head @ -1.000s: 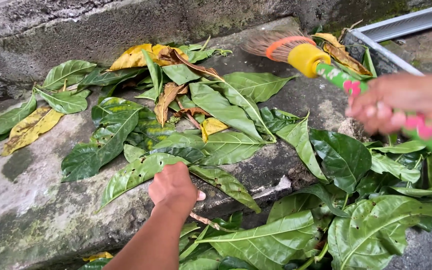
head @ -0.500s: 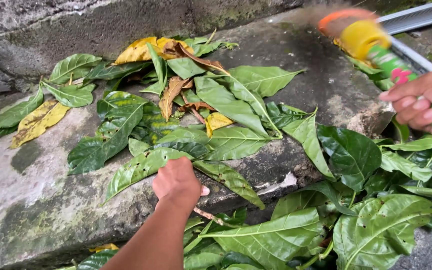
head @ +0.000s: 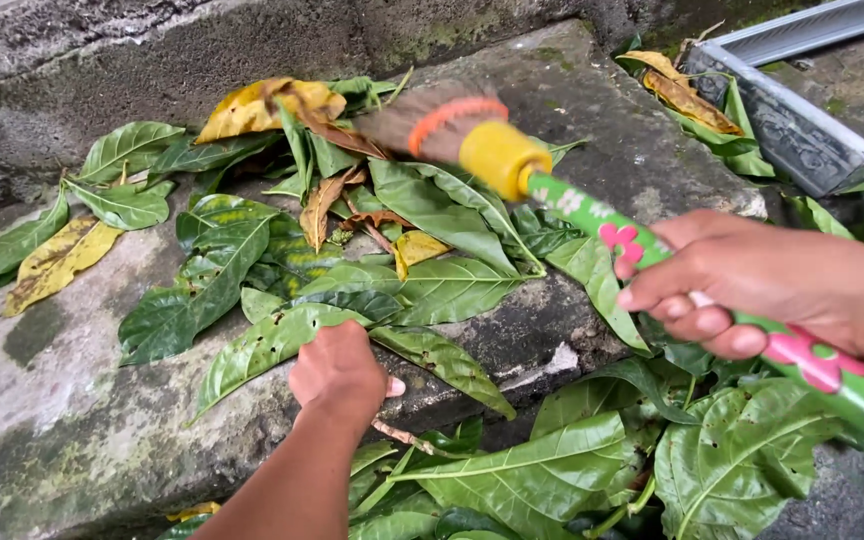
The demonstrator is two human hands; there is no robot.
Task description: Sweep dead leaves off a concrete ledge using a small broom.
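My right hand grips the green flowered handle of a broom with a yellow collar and brown bristles bound by an orange band. The bristles rest on the back of a pile of green, yellow and brown leaves on a wet concrete step. My left hand is closed at the step's front edge, on the stem end of a large green leaf. What the fingers hold is hidden under the hand.
A mossy stone wall runs behind the step. A grey metal frame lies at top right with dry leaves beside it. More large green leaves are heaped below the step at lower right.
The broom swung from the upper right down and left onto the leaf pile, and my right hand moved left with it. My left hand stayed at the step's edge.
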